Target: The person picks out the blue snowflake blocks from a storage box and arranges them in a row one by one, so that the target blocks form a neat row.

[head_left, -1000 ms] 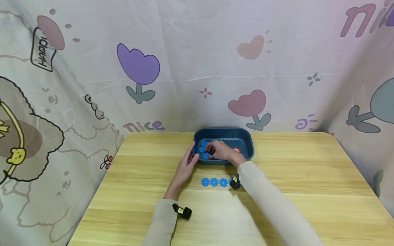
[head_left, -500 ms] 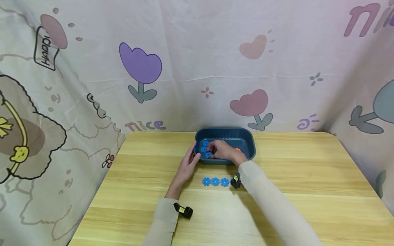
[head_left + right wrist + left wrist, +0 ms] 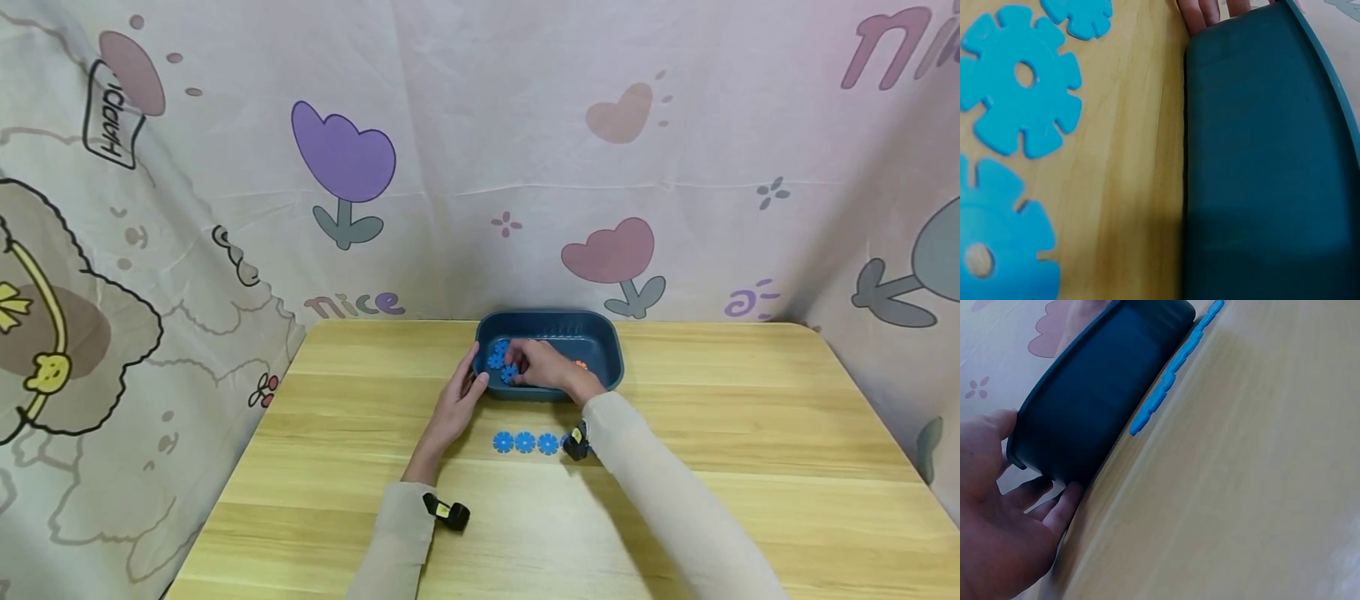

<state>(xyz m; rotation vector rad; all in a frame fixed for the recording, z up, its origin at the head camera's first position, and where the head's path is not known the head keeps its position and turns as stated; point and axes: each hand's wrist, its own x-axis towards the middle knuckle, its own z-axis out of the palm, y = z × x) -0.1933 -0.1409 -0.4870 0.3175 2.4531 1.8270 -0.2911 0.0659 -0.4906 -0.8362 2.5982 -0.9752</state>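
Observation:
In the head view, a dark blue basin [image 3: 555,395] stands at the back of the table. My left hand [image 3: 453,406] holds its near left corner, thumb at the front wall and fingers along the left end. My right hand [image 3: 542,365] reaches over the near rim, and its curled fingers pinch a blue snowflake disc [image 3: 509,374] inside. Other blue snowflake discs [image 3: 497,357] lie by the basin's left wall. An orange disc [image 3: 581,365] shows partly behind my right wrist. The right wrist view shows only the basin's outer wall [image 3: 1260,150], not the fingers inside.
In front of the basin, a row of slotted blue discs [image 3: 525,442] lies flat on the wooden table [image 3: 360,400]; my right sleeve and wrist camera [image 3: 576,442] cover its right end. A printed cloth [image 3: 465,150] hangs behind the table and along both sides.
Inside the basin, the blue snowflake disc at my right fingertips has shifted slightly up and right, away from the others. My left hand keeps its place on the basin.

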